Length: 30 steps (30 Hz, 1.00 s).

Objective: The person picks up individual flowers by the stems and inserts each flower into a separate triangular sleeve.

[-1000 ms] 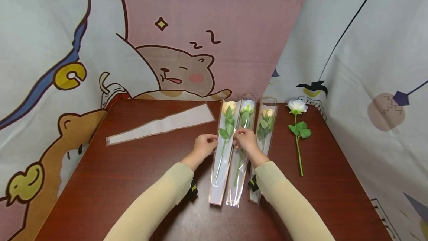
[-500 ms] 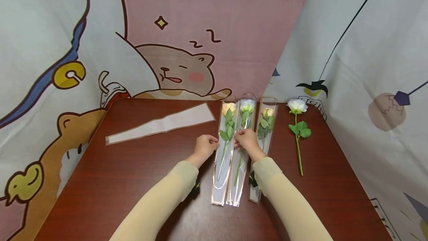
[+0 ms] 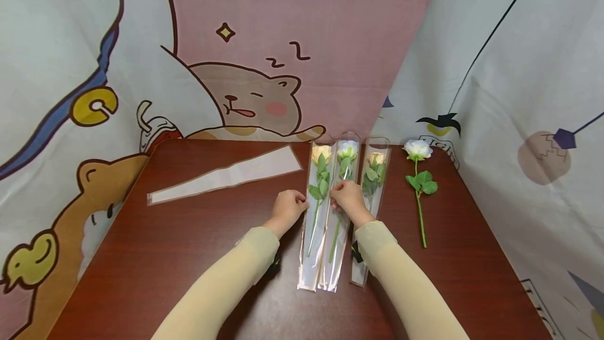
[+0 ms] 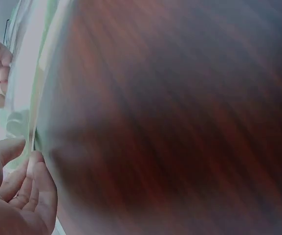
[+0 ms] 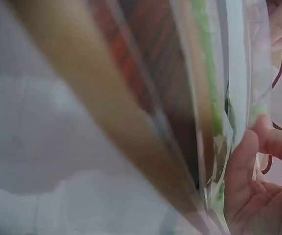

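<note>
A yellow rose (image 3: 322, 177) lies inside a long clear flower sleeve (image 3: 309, 272) at the middle of the table. My left hand (image 3: 288, 209) pinches the sleeve's left edge between thumb and fingers, as the left wrist view shows with the sleeve edge (image 4: 32, 132). On the opposite side my right hand (image 3: 350, 199) pinches the right edge, over the neighbouring sleeve. That second sleeve (image 3: 329, 277) holds a white rose (image 3: 347, 150), its stem partly covered by my right hand. Right of it, a third sleeve (image 3: 358, 276) contains another yellow rose (image 3: 376, 159), partly behind my right forearm.
An unfilled-looking white flower sleeve (image 3: 226, 176) lies flat at the back left of the brown table (image 3: 198, 240). To the right is a loose white rose (image 3: 418, 151) with a green stem. A cartoon-printed cloth (image 3: 349, 56) hangs behind the table's back edge.
The lower end of the left sleeve has shifted slightly right, closer to the second sleeve. My left hand has moved a little to the right with it; my right hand stays almost in place.
</note>
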Tool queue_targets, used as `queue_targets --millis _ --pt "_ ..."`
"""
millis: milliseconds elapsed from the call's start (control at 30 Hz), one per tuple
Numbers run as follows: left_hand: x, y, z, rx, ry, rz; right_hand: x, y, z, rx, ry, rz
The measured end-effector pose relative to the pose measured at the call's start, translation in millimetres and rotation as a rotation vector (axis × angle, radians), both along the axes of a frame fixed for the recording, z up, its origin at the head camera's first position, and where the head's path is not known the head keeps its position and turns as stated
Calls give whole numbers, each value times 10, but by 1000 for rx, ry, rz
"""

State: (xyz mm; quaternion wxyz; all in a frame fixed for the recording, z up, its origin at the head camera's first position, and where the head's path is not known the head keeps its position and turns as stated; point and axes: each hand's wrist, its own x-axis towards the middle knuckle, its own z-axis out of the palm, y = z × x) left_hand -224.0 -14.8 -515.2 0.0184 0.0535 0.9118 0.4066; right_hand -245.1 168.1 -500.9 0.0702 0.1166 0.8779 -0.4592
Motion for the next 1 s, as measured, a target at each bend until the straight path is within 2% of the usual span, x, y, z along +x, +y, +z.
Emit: queue_targets --millis 100,233,367,467,567,667,733,800,833,900,933,967,1000 --pt "-10 -114 44 -23 15 12 -12 -19 10 76 52 -2" --pt "-102 -354 78 -82 68 52 -36 -70 59 177 144 -8" --pt "-243 -679 79 -190 96 91 -78 -155 95 114 228 -17" --pt "-343 -925 88 -264 95 98 -119 -253 131 5 278 -13" --pt "-422 -1129 96 -359 97 85 -176 -374 181 -97 283 8" --pt "-471 -1275 97 -457 92 57 -280 -506 202 -258 265 50" --pt "-486 -1336 95 -501 81 28 -507 -548 -5 -396 260 80" --pt "-494 -1373 84 -519 55 -3 -799 -559 -325 -493 230 105" --pt "-496 -1386 76 -520 41 -14 -953 -569 -490 -524 202 110" --pt "-498 -1401 54 -520 7 -23 -1180 -578 -724 -581 123 109" --pt "-500 -1407 42 -520 -9 -21 -1203 -584 -730 -605 81 125" --pt "-501 -1412 29 -522 -20 -16 -1158 -626 -639 -624 51 119" --pt "-500 -1415 22 -521 -31 -9 -1056 -663 -462 -652 10 122"
